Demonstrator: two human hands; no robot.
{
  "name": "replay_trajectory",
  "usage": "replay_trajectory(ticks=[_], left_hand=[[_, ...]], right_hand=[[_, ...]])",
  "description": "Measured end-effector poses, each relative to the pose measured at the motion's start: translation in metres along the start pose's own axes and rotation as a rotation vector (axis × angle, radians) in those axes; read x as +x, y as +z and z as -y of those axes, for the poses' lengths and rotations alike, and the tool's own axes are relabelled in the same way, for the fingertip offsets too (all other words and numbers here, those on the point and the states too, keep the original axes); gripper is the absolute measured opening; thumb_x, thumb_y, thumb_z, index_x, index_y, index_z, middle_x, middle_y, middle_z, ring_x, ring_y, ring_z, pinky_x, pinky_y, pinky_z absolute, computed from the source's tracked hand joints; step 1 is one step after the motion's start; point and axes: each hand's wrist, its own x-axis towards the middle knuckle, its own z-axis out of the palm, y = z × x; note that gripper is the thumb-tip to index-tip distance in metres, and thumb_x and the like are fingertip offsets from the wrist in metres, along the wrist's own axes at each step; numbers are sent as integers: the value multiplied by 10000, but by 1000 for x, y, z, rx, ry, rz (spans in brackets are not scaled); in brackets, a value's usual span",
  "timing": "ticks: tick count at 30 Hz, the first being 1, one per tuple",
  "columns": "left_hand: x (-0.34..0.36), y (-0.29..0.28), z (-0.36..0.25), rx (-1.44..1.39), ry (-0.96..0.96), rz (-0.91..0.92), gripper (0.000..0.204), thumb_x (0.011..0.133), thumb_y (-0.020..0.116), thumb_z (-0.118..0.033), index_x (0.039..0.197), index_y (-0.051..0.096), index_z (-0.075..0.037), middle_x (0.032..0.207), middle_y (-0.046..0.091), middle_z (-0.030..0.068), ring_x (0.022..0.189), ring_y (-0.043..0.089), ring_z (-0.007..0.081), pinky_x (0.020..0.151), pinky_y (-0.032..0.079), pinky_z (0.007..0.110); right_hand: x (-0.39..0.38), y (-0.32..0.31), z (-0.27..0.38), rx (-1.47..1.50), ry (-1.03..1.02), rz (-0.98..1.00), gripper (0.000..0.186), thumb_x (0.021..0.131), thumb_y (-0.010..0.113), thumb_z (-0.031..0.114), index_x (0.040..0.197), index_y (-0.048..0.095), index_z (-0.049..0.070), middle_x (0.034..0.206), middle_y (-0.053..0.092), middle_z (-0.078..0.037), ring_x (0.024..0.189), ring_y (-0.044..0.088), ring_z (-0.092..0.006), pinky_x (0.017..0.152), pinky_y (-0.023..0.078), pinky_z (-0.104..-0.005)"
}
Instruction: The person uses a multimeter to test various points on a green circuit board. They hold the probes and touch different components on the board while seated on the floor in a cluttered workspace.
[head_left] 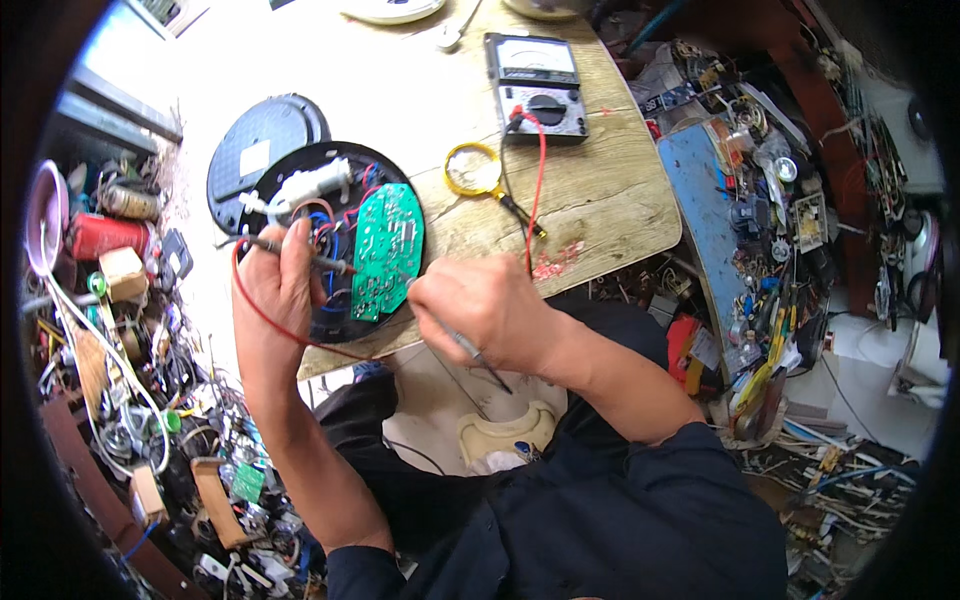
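Note:
A green circuit board point(380, 250) lies in a round black housing point(335, 155) near the table's front edge. Coloured wires and a white plastic part point(315, 180) sit inside the housing, left of the board. My left hand point(272, 280) is closed around a test probe point(335, 264) with a red lead, its tip at the board's left edge. My right hand point(490, 305) grips a second test probe point(462, 345) beside the board's right edge; its tip is close to the board, but contact is unclear. An analog multimeter point(540, 110) lies beyond, with red and black leads plugged in.
A black round cover point(245, 150) lies behind the housing. Right of it, a yellow magnifying glass point(473, 170) rests on the wooden table point(610, 190). Heaped electronic parts and cables crowd both sides. A cream stool-like plastic piece point(510, 430) stands below, between my legs.

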Motion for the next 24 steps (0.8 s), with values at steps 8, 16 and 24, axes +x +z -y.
replay_trajectory(ticks=[8, 16, 24], left_hand=[[-2, 0, -11, 109, -31, -15, 490, 1184, 516, -371, 825, 604, -50, 576, 542, 26, 511, 515, 115, 506, 379, 299], [0, 1, -8, 60, -34, -20, 458, 1186, 536, -351, 834, 603, -66, 595, 526, 0, 516, 481, 80, 500, 352, 268], [-4, -2, -8, 68, -54, -33, 450, 1170, 553, -345, 827, 613, -60, 573, 549, 13, 524, 524, 111, 508, 391, 297]], right_hand=[[-5, 3, 1, -51, -42, 42, 167, 820, 742, 115, 830, 581, 70, 763, 609, -101, 635, 696, -304, 539, 569, -425], [-8, 6, -3, -50, -43, 29, 228, 781, 792, 119, 849, 578, 78, 785, 586, -87, 661, 688, -277, 550, 553, -409], [-3, -2, -3, 13, -82, 20, 207, 783, 768, 80, 850, 572, 89, 731, 546, -62, 636, 664, -266, 527, 509, -423]])
